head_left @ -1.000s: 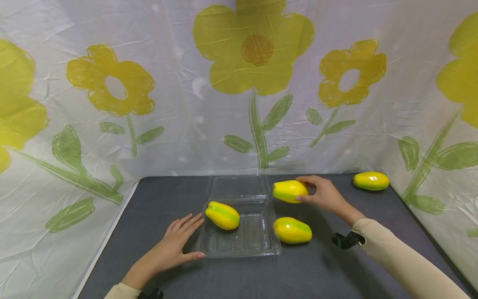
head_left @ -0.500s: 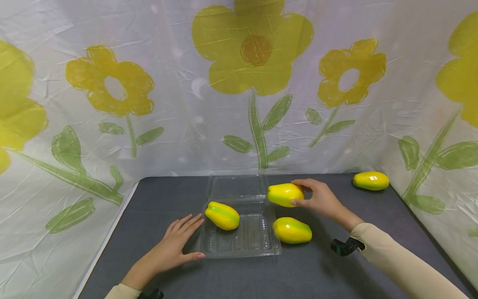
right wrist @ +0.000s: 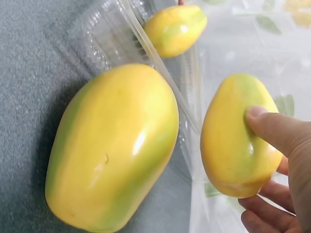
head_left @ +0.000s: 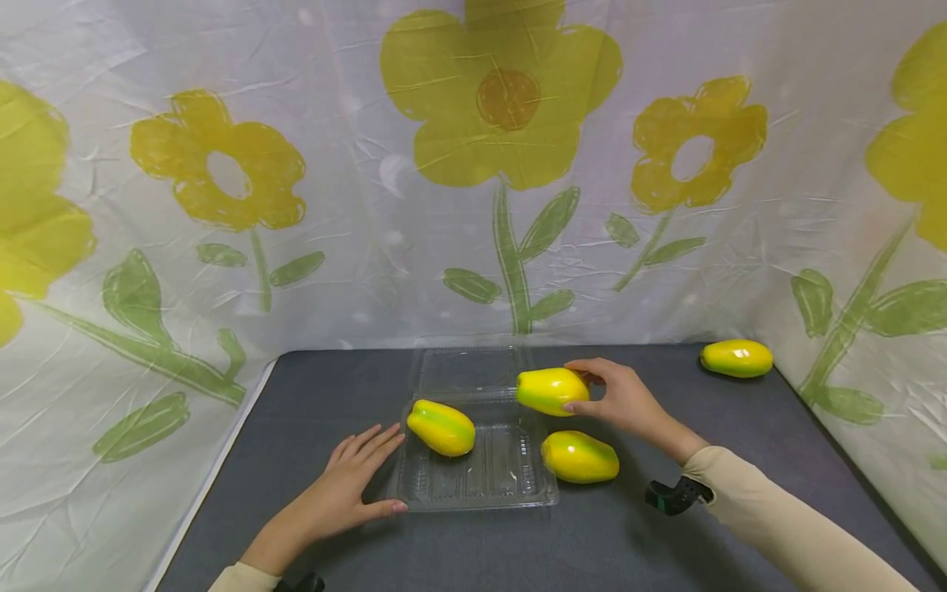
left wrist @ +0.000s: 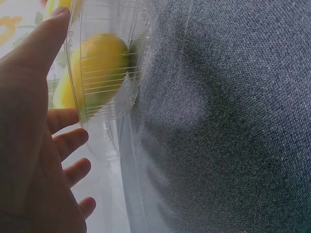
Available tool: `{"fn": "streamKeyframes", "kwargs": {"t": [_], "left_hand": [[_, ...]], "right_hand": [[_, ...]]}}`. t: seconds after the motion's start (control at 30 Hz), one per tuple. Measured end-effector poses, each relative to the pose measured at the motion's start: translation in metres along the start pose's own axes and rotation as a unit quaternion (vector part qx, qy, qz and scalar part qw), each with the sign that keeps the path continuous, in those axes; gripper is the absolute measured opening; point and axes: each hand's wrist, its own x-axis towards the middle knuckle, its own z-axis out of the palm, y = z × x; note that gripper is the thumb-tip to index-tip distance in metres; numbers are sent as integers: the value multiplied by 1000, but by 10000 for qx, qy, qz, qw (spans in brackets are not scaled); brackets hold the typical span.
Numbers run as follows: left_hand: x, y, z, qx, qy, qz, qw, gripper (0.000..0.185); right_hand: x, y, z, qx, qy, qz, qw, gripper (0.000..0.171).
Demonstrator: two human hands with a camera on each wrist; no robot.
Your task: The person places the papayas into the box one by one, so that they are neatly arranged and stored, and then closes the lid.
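My right hand (head_left: 625, 401) grips a yellow-green papaya (head_left: 551, 390) by its right end, thumb on the near side, and holds it up over the right rear edge of a clear plastic clamshell box (head_left: 510, 477). The right wrist view shows the thumb pressed on the held papaya (right wrist: 238, 141). Inside the box, on its left side, lies a second papaya (head_left: 441, 427). A third papaya (head_left: 580, 457) rests on the table against the box's right edge. My left hand (head_left: 344, 481) has its fingers spread, with fingertips and thumb right at the box's left rim.
The box's transparent lid (head_left: 471, 370) lies folded back behind it. Another papaya (head_left: 736, 358) sits at the table's far right corner. The dark grey table (head_left: 333, 386) ends at a white flower-printed curtain (head_left: 348, 247) at the back and sides.
My right hand has carried its papaya leftward and slightly down, from beside the box to over its right rear edge. My left hand and the other papayas stay put.
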Motion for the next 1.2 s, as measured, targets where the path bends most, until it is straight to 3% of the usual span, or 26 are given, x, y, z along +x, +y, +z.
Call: {"fn": "streamKeyframes", "kwargs": {"t": [0.57,0.9,1.2], "left_hand": [[0,-2,1,-76,-56,-85,9999,95],[0,-4,3,-77,-123,-188,9997,96],[0,-3,1,-95,-168,-220,9996,95]], "right_hand": [[6,-16,18,12,10,-241,9997,66],[8,-24,30,339,-139,-178,9992,65],[10,-29,40,287,-136,-116,9994,63]]}}
